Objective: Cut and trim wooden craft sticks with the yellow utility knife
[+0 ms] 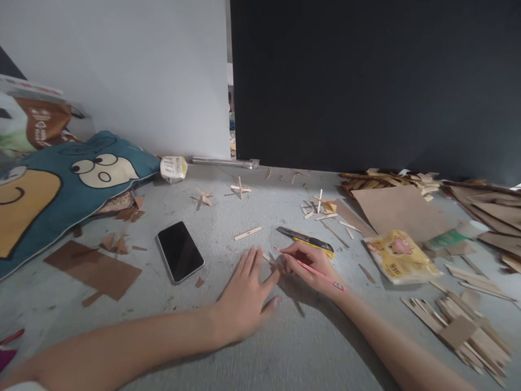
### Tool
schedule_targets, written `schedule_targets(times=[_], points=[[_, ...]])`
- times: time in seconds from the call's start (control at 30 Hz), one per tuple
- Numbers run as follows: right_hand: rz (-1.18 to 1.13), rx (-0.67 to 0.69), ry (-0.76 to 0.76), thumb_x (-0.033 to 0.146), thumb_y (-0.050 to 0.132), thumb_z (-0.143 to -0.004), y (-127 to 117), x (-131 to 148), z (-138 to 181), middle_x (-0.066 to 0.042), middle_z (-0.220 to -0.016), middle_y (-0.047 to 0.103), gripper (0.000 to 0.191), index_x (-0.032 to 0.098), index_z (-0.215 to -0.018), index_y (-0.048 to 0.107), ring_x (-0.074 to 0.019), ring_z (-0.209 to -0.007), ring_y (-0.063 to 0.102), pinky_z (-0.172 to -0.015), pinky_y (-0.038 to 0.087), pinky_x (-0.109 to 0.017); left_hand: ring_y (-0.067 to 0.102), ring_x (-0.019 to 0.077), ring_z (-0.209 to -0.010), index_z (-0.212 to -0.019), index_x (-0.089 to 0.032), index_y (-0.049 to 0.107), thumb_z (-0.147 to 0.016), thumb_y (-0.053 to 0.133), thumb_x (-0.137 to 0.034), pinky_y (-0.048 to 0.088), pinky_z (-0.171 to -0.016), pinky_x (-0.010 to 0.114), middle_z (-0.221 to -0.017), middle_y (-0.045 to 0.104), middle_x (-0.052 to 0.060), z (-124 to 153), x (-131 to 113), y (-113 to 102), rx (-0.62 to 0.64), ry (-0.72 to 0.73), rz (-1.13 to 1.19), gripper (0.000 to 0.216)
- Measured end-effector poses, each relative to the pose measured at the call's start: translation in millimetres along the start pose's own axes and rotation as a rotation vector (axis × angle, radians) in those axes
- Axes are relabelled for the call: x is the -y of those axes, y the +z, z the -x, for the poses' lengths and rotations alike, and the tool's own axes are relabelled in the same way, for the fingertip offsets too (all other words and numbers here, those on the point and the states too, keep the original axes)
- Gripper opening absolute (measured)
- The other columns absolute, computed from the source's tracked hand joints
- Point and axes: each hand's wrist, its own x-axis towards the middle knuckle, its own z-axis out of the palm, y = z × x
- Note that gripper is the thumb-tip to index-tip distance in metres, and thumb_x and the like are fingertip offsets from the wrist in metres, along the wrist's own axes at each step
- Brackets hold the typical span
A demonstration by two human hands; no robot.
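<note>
In the middle of the table, my right hand [309,266] is closed round a pink pencil [319,273], held as for writing. My left hand [246,296] lies with its fingers stretched out on the tabletop, thumb apart. A small wooden stick [267,258] lies between the two hands, by my left fingertips; whether they touch it I cannot tell. Just beyond is a second flat wooden stick [247,233]. A black and yellow utility knife [305,239] rests on the table behind my right hand.
A phone [180,252] and brown cardboard [93,270] lie to the left, near a blue cushion [118,174]. Small crossed-stick pieces [240,188] stand farther back. On the right are a yellow tissue pack [401,256], a glue tube [458,235] and bundled sticks [459,331].
</note>
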Motion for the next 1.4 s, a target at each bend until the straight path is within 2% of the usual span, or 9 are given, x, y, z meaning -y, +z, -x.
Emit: schedule_targets(times=[0.13,0.27,0.37,0.47,0.6,0.83,1.07,1.4], points=[[-0.007,0.033,0.005,0.051,0.061,-0.097,-0.9,0.1,-0.9,-0.003,-0.07,0.069,0.033,0.02,-0.089,0.069,-0.0162,-0.061,0.062,-0.059,0.05,-0.027,0.024,0.0431,-0.158,-0.149,-0.023,0.053,-0.098,0.061,-0.036,0.034,-0.122,0.065,-0.171,0.028,0.019,-1.6,2.0,-0.4,-0.008,0.036,0.043,0.053],[0.071,0.027,-0.033,0.052,0.06,-0.098,0.4,-0.3,0.2,-0.002,-0.066,0.067,0.037,0.021,-0.08,0.067,-0.0149,-0.057,0.059,-0.056,0.046,-0.026,0.029,0.0471,-0.155,-0.15,-0.018,0.052,-0.098,0.062,-0.039,0.037,-0.119,0.067,-0.166,0.036,0.023,0.9,-0.2,1.3,-0.001,-0.001,-0.021,0.057],[0.128,0.032,-0.108,0.05,0.059,-0.099,3.9,1.3,3.4,-0.004,-0.073,0.071,0.034,0.022,-0.082,0.068,-0.0164,-0.063,0.063,-0.06,0.049,-0.028,0.031,0.0493,-0.153,-0.147,-0.017,0.055,-0.097,0.063,-0.038,0.038,-0.117,0.069,-0.164,0.038,0.025,2.2,-2.1,3.5,-0.006,-0.031,-0.047,0.055],[0.135,0.079,-0.147,0.048,0.06,-0.099,8.2,3.2,5.5,-0.006,-0.083,0.074,0.031,0.023,-0.083,0.068,-0.0183,-0.072,0.067,-0.067,0.052,-0.029,0.031,0.0467,-0.154,-0.14,-0.02,0.06,-0.098,0.06,-0.038,0.038,-0.118,0.068,-0.165,0.038,0.021,1.4,-2.7,4.3,-0.02,-0.031,-0.045,0.045],[0.117,0.071,-0.054,0.047,0.063,-0.095,11.1,0.5,3.7,-0.003,-0.078,0.072,0.028,0.023,-0.083,0.069,-0.0164,-0.065,0.063,-0.06,0.049,-0.027,0.033,0.0478,-0.152,-0.139,-0.017,0.061,-0.095,0.064,-0.036,0.038,-0.119,0.067,-0.162,0.042,0.022,-0.3,-2.7,2.9,-0.014,-0.033,-0.038,0.048],[-0.007,0.093,0.105,0.057,0.063,-0.093,12.5,-1.8,-1.2,0.0,-0.062,0.064,0.039,0.023,-0.077,0.062,-0.0139,-0.053,0.056,-0.05,0.045,-0.025,0.035,0.0463,-0.152,-0.145,-0.018,0.057,-0.095,0.062,-0.034,0.04,-0.117,0.066,-0.162,0.043,0.022,-0.4,-2.5,0.0,-0.03,-0.016,-0.029,0.052],[0.09,0.072,0.072,0.054,0.064,-0.095,13.5,-4.3,-0.8,0.0,-0.068,0.065,0.037,0.023,-0.075,0.064,-0.0138,-0.058,0.053,-0.053,0.041,-0.025,0.035,0.0499,-0.151,-0.144,-0.011,0.057,-0.095,0.063,-0.033,0.038,-0.118,0.068,-0.161,0.042,0.029,-1.3,-4.1,0.7,0.001,-0.023,-0.064,0.054],[0.085,0.088,0.082,0.056,0.061,-0.096,13.0,-1.9,-1.0,0.002,-0.061,0.059,0.039,0.024,-0.074,0.061,-0.0138,-0.054,0.049,-0.05,0.038,-0.025,0.033,0.0471,-0.153,-0.146,-0.015,0.055,-0.096,0.059,-0.034,0.036,-0.119,0.068,-0.164,0.04,0.024,0.7,-1.0,7.4,-0.055,-0.017,-0.026,0.054]])
